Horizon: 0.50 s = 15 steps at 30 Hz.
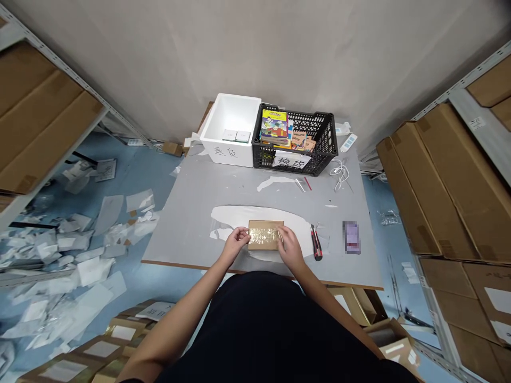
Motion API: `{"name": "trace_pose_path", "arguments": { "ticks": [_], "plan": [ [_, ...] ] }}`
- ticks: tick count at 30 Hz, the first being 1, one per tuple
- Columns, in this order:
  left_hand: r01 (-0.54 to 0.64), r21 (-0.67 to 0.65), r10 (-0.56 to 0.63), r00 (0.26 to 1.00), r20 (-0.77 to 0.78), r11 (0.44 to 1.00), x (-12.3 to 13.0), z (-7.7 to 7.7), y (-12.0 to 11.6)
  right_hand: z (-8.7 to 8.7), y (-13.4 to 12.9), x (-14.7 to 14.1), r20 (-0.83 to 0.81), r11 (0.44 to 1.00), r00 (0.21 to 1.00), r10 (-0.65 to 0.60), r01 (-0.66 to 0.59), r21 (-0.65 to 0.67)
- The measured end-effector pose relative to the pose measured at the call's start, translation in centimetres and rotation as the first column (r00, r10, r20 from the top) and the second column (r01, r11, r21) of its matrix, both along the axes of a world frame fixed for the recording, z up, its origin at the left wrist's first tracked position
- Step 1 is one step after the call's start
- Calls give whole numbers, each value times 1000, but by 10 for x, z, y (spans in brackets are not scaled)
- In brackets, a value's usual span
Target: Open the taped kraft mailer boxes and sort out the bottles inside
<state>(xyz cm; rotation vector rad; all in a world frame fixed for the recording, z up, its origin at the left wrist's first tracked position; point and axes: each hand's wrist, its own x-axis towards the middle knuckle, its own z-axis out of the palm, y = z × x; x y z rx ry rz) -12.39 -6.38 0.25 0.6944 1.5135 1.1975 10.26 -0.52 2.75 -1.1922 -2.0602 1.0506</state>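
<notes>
A small flat cardboard box (265, 243) with shiny clear tape across its top lies near the table's front edge. My left hand (236, 245) grips its left side, thumb and fingers closed at the edge. On the right side, my right hand (290, 247) holds the box with bent fingers at its upper corner. Beneath it is a worn whitish patch (227, 214) on the grey tabletop. A red and black utility knife (316, 244) rests to the right of my right hand. The contents of the box are hidden.
At the table's back stand a white foam box (229, 153) and a black plastic crate (327, 151) with colourful books (274, 125). A blurred purple item (352, 238) and a white cable (340, 173) lie right. Shelves with cartons (459, 181) flank the table; paper scraps (91, 271) litter the floor.
</notes>
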Motion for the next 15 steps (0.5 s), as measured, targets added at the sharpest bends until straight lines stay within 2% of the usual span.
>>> {"name": "trace_pose_path", "arguments": {
  "ticks": [2, 4, 7, 10, 13, 15],
  "plan": [
    [-1, -4, 1, 999, 39, 1000, 2, 1, 2, 9, 2, -4, 99, 986, 983, 152, -158, 55],
    [-2, 6, 2, 996, 93, 1000, 6, -3, 4, 11, 5, 1, 168, 979, 970, 176, -190, 73],
    [6, -14, -4, 992, 124, 1000, 10, -14, 6, 3, 9, 21, 229, 996, 973, 28, -47, 79],
    [2, -127, 6, 998, 61, 992, 12, -30, 5, -12, 15, 56, 239, 985, 956, -170, 166, 36],
    [46, -260, -27, 997, 79, 964, 21, -46, 3, -29, 21, 96, 171, 931, 928, -330, 350, -105],
    [124, -272, -82, 984, 158, 954, 32, -52, 3, -41, 24, 117, 73, 874, 913, -402, 407, -266]
  ]
}}
